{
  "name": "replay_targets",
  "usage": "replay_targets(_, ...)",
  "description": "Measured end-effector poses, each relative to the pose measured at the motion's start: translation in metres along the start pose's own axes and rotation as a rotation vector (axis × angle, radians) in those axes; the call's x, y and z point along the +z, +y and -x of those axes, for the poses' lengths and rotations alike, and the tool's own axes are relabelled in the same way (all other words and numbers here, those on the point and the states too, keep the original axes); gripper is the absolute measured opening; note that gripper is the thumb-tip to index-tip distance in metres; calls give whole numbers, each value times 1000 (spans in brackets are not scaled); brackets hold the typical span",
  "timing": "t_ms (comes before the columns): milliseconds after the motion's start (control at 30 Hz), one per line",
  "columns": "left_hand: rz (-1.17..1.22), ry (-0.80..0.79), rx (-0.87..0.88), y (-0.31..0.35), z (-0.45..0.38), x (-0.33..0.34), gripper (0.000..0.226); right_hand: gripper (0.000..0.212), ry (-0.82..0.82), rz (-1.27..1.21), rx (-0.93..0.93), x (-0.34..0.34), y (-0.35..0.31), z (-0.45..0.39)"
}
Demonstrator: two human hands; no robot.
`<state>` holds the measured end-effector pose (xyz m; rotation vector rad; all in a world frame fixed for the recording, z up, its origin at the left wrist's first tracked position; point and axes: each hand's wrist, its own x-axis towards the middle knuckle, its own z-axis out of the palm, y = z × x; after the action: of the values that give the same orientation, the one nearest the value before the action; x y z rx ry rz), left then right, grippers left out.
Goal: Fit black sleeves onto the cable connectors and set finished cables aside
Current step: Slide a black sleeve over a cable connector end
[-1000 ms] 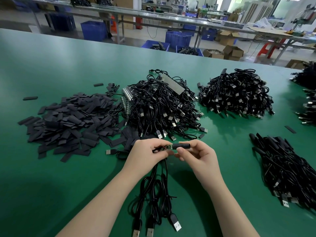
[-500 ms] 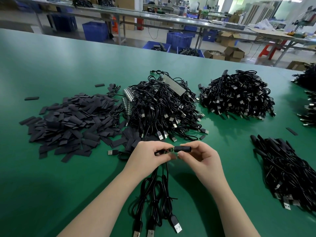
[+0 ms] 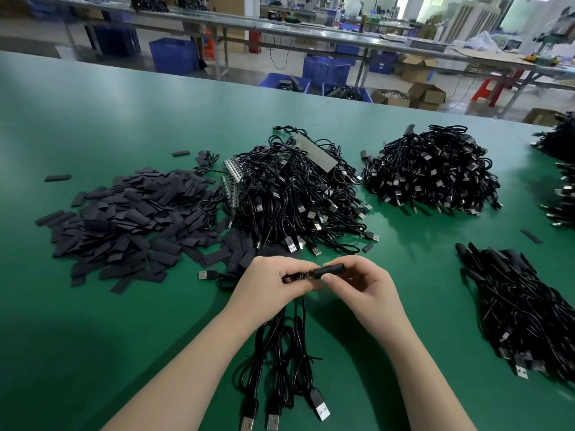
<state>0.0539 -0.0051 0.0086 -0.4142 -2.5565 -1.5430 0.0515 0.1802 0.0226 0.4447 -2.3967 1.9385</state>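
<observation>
My left hand [image 3: 267, 287] grips the connector ends of three black cables [image 3: 280, 362], whose USB plugs hang toward me over the green table [image 3: 93, 337]. One small connector board [image 3: 303, 276] sticks out between my hands. My right hand [image 3: 357, 284] pinches a black sleeve [image 3: 329, 270] whose mouth sits partly over that connector. A heap of flat black sleeves [image 3: 124, 225] lies at the left, and a pile of bare cables [image 3: 298, 197] is just beyond my hands. Sleeved cables [image 3: 522, 309] lie at the right.
Another cable pile [image 3: 432, 175] sits at the back right, with more cables [image 3: 563, 172] at the far right edge. A loose USB plug [image 3: 207, 275] lies left of my hands. Blue crates [image 3: 172, 56] and cardboard boxes [image 3: 426, 96] stand beyond the table.
My right hand has slid the sleeve leftward, so less of the connector board shows between my hands. Both hands sit slightly farther from me than before.
</observation>
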Motion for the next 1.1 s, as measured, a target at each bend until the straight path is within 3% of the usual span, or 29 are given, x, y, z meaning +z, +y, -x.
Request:
replay_targets(400, -86, 50, -89, -3, 2, 2, 52, 18, 21, -36, 38, 14, 9, 1)
replay_targets(633, -80, 76, -43, 1, 1, 4, 51, 7, 112, -103, 102, 17, 11, 0)
replay_targets(767, -115, 168, 12, -2, 0, 0, 32, 4, 145, -108, 130, 18, 11, -1)
replay_targets(1000, -185, 147, 100, -2, 0, 0, 23, 4, 190, -161, 153, 19, 12, -1)
replay_targets(1100, -172, 146, 92, -3, 0, 2, 25, 14, 207, -276, 161, 22, 12, 0)
